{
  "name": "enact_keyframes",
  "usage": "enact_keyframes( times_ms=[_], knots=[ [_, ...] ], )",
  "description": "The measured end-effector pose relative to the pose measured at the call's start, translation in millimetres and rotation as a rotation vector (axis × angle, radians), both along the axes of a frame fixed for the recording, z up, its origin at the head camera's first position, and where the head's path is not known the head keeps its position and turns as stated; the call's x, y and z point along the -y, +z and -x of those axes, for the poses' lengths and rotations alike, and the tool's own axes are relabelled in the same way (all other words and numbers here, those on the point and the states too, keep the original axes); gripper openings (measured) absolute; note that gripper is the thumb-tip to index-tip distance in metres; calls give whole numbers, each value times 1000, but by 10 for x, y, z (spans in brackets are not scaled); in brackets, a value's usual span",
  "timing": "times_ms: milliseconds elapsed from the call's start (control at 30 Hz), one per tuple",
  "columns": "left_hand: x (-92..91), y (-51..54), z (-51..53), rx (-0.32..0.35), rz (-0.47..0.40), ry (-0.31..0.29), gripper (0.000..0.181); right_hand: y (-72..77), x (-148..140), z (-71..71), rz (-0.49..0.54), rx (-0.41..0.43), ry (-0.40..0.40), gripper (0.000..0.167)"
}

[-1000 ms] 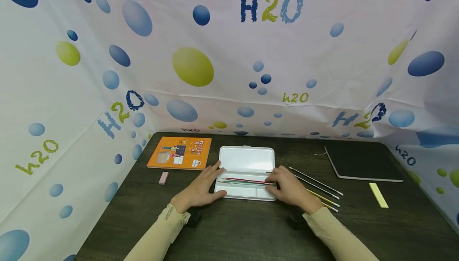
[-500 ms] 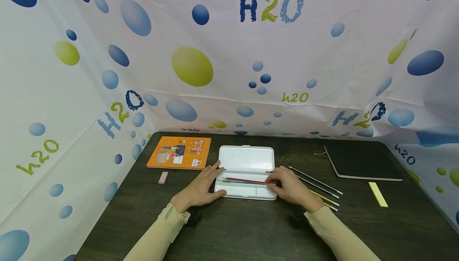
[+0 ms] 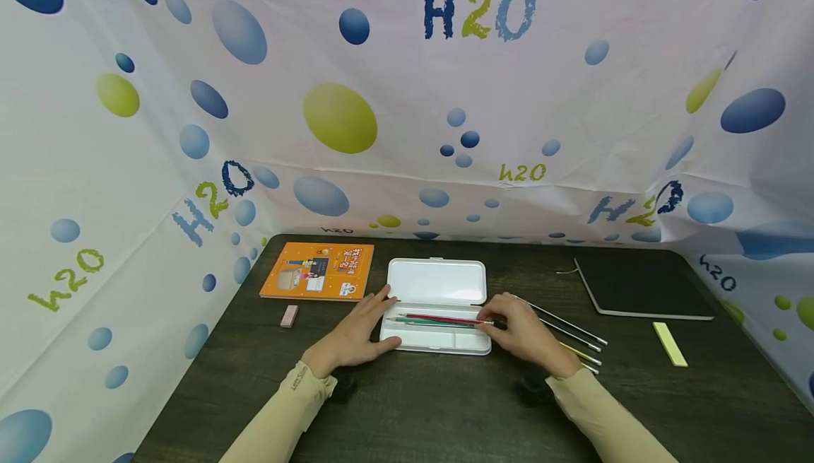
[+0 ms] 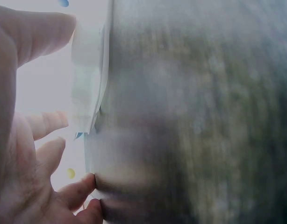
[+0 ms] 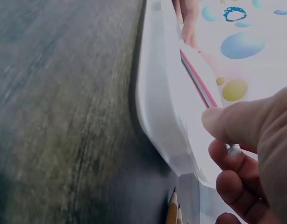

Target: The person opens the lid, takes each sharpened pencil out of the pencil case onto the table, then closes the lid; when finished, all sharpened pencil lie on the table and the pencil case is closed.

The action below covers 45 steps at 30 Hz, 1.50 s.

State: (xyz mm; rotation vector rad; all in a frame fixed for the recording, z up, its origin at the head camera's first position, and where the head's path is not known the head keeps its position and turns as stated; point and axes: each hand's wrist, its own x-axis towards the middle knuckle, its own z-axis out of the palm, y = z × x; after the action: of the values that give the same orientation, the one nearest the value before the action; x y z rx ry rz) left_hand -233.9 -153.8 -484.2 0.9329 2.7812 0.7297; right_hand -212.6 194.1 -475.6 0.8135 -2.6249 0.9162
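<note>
A white pencil case (image 3: pixel 420 340) lies on the table with its lid raised back. My left hand (image 3: pixel 352 333) has its fingers spread along the case's left side, with the thumb near the front corner. In the left wrist view those fingers look straight beside the case's pale wall (image 4: pixel 87 70). My right hand (image 3: pixel 520 330) pinches the right end of a red pencil (image 3: pixel 439 318) over the case. A green pencil (image 3: pixel 425 321) lies close alongside it. In the right wrist view the thumb (image 5: pixel 227 123) and curled index finger meet at the red pencil, partly hiding its end.
Several pencils (image 3: pixel 575 333) lie on the table right of the case, partly under my right hand. Further right are a yellow strip (image 3: pixel 670 344) and a black notebook (image 3: pixel 642 283). On the left sit an orange book (image 3: pixel 318 271) and a pink eraser (image 3: pixel 289 316).
My right hand has shifted slightly right, drawing the red pencil's end rightward with it. The left hand and the case have stayed put.
</note>
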Motion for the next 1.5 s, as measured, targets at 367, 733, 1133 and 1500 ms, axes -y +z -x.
enact_keyframes(
  times_ms=[367, 733, 1133, 1500],
  knots=[
    [-3, -6, 2, 5, 4, 1, 79, -39, -249, -132, 166, 70, -81, 12],
    [-1, -7, -3, 8, -8, 8, 78, -50, -598, -305, 231, 74, -147, 11],
    [7, -6, -8, 23, -4, 15, 79, -14, -1122, -732, 209, 50, -276, 14],
    [9, 1, -11, 16, -15, 4, 79, -161, -1398, -1041, 195, 68, -413, 14]
  ],
)
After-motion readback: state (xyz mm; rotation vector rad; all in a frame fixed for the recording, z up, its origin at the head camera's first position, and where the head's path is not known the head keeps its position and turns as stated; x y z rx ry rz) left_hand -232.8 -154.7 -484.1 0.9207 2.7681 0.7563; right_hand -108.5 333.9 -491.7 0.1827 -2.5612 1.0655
